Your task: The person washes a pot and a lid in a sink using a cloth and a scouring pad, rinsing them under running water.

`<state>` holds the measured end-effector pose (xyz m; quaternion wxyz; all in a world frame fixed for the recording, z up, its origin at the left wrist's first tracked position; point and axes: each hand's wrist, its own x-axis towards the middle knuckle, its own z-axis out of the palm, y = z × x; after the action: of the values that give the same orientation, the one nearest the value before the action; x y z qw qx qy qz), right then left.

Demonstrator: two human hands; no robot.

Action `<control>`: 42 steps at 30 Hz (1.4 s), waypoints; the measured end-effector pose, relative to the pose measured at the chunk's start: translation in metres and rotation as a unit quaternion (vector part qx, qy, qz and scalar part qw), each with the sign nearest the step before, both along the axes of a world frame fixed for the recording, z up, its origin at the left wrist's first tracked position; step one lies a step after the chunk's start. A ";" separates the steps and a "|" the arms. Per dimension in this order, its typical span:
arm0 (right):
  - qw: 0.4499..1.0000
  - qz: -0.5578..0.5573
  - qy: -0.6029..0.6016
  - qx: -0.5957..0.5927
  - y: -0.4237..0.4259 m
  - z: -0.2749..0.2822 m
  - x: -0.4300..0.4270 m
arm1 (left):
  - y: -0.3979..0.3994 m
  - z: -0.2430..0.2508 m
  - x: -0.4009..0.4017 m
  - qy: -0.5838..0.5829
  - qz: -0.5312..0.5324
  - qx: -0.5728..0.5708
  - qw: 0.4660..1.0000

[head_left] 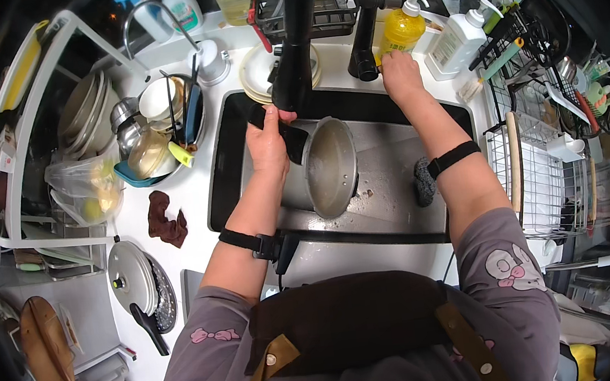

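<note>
My left hand [268, 144] grips the black handle [294, 142] of a metal pan [330, 168], thumb along its top. The pan is tilted on its side over the stainless sink [387, 173], its hollow facing me. Behind the sink's far right corner, my right hand [403, 77] has its fingers curled at the lower part of a pump bottle of yellow liquid [402, 29]. A bit of yellow shows beside those fingers; whether they grip the bottle or something else is hidden. A dark grey scouring pad [424, 180] lies at the sink's right side.
Left of the sink are a basin of bowls [161, 99], a brown cloth [167, 219] and pot lids [133, 281]. Plates [256, 75] stand behind, near the black faucet [293, 52]. A white pump bottle [457, 43] and wire dish rack [533, 183] are on the right.
</note>
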<state>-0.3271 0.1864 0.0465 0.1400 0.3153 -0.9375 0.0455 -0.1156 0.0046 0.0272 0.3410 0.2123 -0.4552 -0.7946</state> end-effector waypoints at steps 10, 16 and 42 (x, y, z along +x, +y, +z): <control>0.998 -0.016 0.006 -0.054 -0.002 -0.006 0.013 | 0.025 -0.033 0.012 -0.177 0.027 -0.143 0.974; 0.970 0.047 0.093 -0.219 -0.027 -0.016 0.086 | 0.014 -0.038 0.016 -0.253 0.033 -0.214 0.943; 0.504 -0.009 -0.728 -0.465 -0.096 -0.094 0.234 | -0.009 -0.042 0.024 -0.187 0.002 -0.221 0.957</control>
<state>-0.0932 0.0904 -0.0479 -0.4647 0.0523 -0.5566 0.6866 -0.0919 -0.0045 -0.0145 0.2902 0.2773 -0.6749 -0.6192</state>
